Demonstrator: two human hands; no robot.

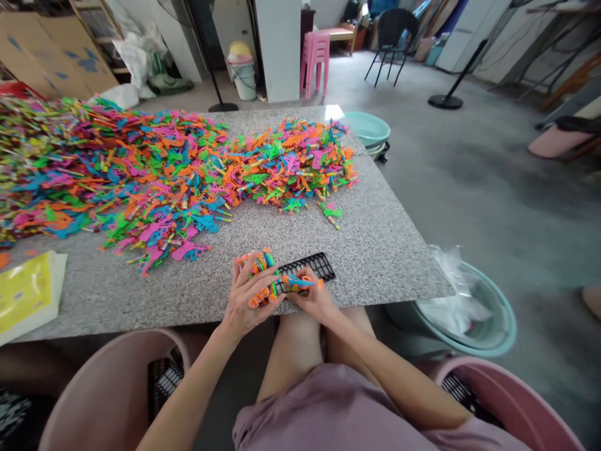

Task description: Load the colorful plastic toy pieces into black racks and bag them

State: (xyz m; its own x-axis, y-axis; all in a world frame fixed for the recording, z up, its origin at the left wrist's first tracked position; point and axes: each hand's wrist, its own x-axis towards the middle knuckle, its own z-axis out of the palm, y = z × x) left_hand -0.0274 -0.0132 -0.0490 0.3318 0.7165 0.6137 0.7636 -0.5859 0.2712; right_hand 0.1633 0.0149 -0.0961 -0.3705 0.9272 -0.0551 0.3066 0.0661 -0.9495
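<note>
A black plastic grid rack (322,266) lies near the table's front edge. Its left part carries a row of small colourful toy guns (263,294) with orange ends. Across this row lies my left hand (248,291), fingers wrapped over the top and thumb on the near side, gripping the toys. My right hand (312,300) pinches a blue toy gun (298,282) with an orange end just above the rack's middle. The right fingertips are partly hidden. Beyond the rack spreads a large heap of toy guns (282,163) in orange, pink, green and blue.
The speckled granite table (375,250) ends close to my lap. A yellow printed packet stack (32,288) lies at left. Pink tubs (113,376) holding black racks stand below on both sides. A teal tub (507,313) with clear plastic bags is at right, beside the table corner.
</note>
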